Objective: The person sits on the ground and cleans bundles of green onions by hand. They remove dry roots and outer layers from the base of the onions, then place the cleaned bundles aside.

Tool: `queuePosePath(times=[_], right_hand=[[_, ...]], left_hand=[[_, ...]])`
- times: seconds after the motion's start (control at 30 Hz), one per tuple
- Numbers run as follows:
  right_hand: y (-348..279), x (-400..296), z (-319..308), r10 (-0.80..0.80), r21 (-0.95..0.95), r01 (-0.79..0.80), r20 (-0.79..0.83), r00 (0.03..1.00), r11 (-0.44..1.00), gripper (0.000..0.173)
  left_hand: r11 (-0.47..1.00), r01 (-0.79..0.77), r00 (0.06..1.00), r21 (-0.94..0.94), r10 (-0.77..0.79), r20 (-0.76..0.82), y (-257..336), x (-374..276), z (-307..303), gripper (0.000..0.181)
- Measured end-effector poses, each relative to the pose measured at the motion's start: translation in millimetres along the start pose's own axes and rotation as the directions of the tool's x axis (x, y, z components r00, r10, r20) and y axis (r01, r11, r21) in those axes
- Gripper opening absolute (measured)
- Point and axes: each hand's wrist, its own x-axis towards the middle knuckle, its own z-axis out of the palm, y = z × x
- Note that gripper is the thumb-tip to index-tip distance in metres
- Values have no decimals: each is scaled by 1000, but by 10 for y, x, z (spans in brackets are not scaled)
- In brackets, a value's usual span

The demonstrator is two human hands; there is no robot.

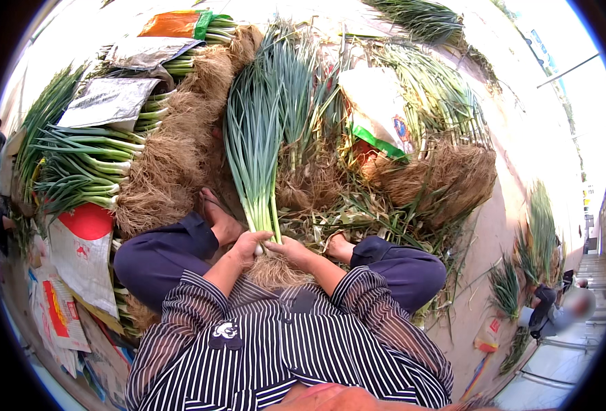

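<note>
A bundle of green onions [255,149] lies lengthwise before me, its leaves pointing away and its brown roots [274,272] against my lap. My left hand [249,246] is closed around the white stems just above the roots. From the other side my right hand [291,251] grips the same stems, its thumb across the front. The two hands almost meet. Beyond the bundle, more green onions [296,103] lie with withered outer leaves, their roots toward me.
Trimmed green onions [89,167] are stacked at left, roots inward, partly under woven sacks [110,101]. At right, a printed sack [377,105] covers part of an untrimmed pile [431,97]. Leaf scraps [364,216] litter the ground by my right foot. A person [554,311] sits far right.
</note>
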Motion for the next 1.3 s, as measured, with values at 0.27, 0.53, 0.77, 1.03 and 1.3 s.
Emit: queuePosePath(times=[0.27, 0.53, 0.77, 1.03, 1.3], right_hand=[[120, 108, -103, -38, -222, 29, -36, 999, 975, 50], [-61, 34, -168, -184, -80, 166, -415, 891, 983, 26], [-279, -165, -222, -312, -90, 303, -424, 850, 949, 18], [129, -42, 13, -437, -504, 319, -133, 890, 803, 40], [-630, -182, -129, 56, -590, 28, 124, 991, 807, 38]], left_hand=[[999, 6, 998, -45, -3, 66, -22, 37, -18, 28], [981, -178, 984, -74, 177, -13, 49, -64, 76, 28], [913, -317, 904, -255, 372, 208, 303, -541, 228, 43], [924, -76, 945, -376, 187, 269, -110, 44, -180, 45], [885, -95, 859, -456, 304, 412, 165, -144, 32, 55]])
